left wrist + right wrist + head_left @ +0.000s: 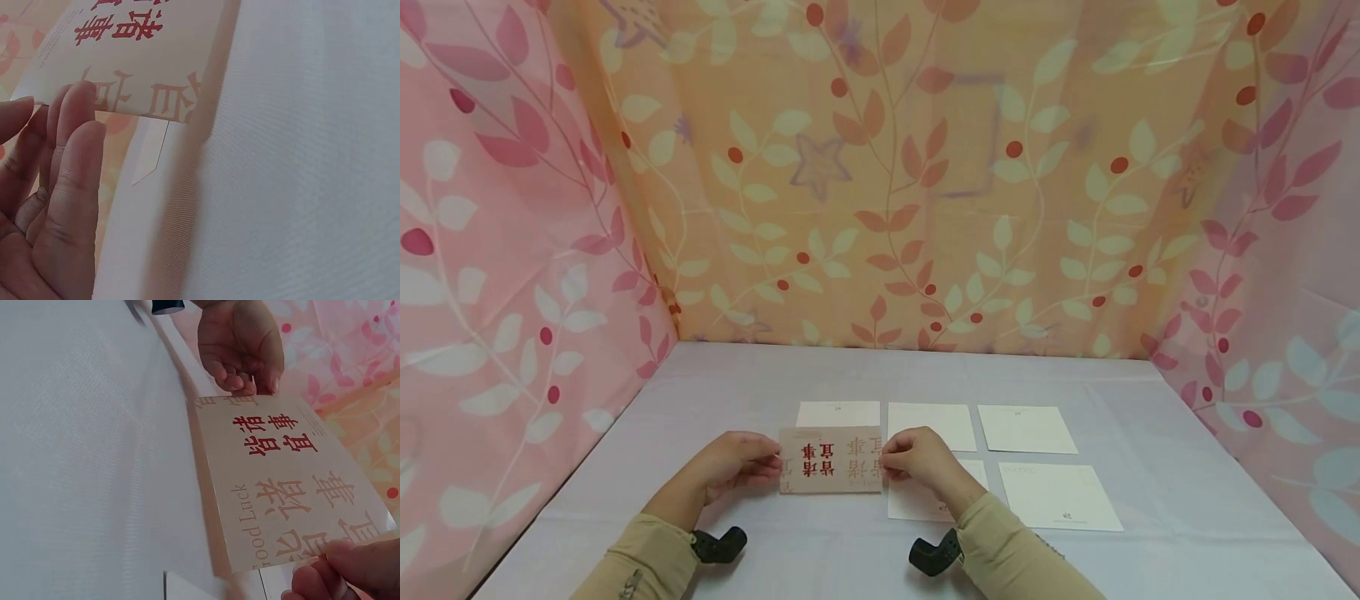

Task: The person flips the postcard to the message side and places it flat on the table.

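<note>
A beige greeting card (831, 475) with bold red and paler tan Chinese characters is held up in front of me, its writing upside down in the head view. My left hand (737, 467) pinches one short edge between thumb and fingers. At the opposite edge my right hand (928, 467) pinches it the same way. "Good Luck" is printed along the card (294, 487) in the right wrist view. Behind it a white card (838, 412) is partly covered, and my right hand and wrist hide part of another white card (910, 500).
More white cards lie flat in rows on the white tablecloth (760, 375): one (932, 427) at the back middle, one (1028, 429) at the back right, one (1060, 497) at the front right. Patterned cloth (880, 183) surrounds the table's back and sides.
</note>
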Tool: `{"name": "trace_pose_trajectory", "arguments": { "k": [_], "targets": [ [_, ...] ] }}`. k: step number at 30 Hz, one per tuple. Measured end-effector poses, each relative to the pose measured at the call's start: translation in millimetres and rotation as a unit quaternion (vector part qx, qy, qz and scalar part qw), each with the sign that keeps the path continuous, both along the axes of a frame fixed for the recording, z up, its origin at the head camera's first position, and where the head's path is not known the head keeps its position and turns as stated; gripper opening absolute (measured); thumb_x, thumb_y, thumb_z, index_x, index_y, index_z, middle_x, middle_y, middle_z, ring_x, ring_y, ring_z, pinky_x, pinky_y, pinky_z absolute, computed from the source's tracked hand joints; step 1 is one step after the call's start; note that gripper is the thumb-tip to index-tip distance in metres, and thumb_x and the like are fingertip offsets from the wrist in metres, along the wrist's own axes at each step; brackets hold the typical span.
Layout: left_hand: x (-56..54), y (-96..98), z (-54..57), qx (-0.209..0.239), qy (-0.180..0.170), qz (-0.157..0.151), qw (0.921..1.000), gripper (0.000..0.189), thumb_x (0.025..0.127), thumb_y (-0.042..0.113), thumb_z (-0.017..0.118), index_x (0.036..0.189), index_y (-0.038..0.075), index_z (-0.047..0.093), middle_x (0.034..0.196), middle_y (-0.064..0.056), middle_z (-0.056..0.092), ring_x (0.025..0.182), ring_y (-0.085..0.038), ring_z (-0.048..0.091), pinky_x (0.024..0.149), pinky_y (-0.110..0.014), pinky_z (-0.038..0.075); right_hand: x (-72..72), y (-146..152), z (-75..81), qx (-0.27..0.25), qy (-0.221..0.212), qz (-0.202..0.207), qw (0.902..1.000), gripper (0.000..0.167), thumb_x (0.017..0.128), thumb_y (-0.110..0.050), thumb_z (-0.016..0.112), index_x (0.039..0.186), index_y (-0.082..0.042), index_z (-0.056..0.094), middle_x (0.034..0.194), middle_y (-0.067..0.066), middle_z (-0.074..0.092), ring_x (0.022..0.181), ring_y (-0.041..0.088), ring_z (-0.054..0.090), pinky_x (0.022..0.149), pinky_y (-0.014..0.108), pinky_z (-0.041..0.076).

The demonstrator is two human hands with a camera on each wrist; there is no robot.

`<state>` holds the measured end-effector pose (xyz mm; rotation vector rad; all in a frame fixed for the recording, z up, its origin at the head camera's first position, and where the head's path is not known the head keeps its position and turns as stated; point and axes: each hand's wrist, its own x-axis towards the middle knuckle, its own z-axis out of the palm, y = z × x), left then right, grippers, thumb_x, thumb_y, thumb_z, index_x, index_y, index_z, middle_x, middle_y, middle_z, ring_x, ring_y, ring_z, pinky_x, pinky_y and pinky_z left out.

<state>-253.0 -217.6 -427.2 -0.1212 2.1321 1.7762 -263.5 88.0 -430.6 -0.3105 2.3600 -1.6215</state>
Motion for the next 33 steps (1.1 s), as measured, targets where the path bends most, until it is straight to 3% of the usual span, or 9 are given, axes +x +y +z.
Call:
{"name": "trace_pose_trajectory", "arguments": {
  "k": [11, 20, 33],
  "targets": [
    [0.1, 0.2, 1.4, 0.035, -0.008, 0.018, 0.9992, 0.035, 0.089, 0.023, 0.057, 0.107, -0.007, 0.060, 0.082, -0.010, 0.067, 0.074, -0.021, 0.067, 0.068, -0.032, 0.055, 0.6, -1.0, 3.0, -0.003, -0.010, -0.003, 0.9999, 0.007, 0.081, -0.009, 0.068, 0.082, -0.003, 0.069, 0.073, 0.005, 0.064, 0.063, 0.015, 0.060, 0.059, 0.030, 0.054],
    [-0.5, -1.5, 2.1, 0.043, -0.002, -0.004, 0.9991, 0.029, 0.087, 0.019, 0.060, 0.101, -0.006, 0.062, 0.080, -0.008, 0.067, 0.073, -0.018, 0.066, 0.068, -0.031, 0.055, -0.8, -1.6, 1.3, -0.054, -0.024, -0.001, 0.9983, 0.009, 0.082, -0.007, 0.066, 0.084, 0.001, 0.067, 0.069, 0.008, 0.064, 0.061, 0.016, 0.063, 0.058, 0.032, 0.055],
    [2.1, -4.8, 0.6, 0.045, 0.014, -0.039, 0.9981, 0.024, 0.086, 0.019, 0.063, 0.095, -0.003, 0.066, 0.089, -0.013, 0.068, 0.079, -0.021, 0.066, 0.072, -0.033, 0.054, 0.0, -1.7, 1.7, -0.060, -0.009, 0.000, 0.9982, 0.007, 0.083, -0.004, 0.064, 0.086, 0.002, 0.066, 0.077, 0.009, 0.066, 0.071, 0.019, 0.065, 0.064, 0.033, 0.055]
  ]
}}
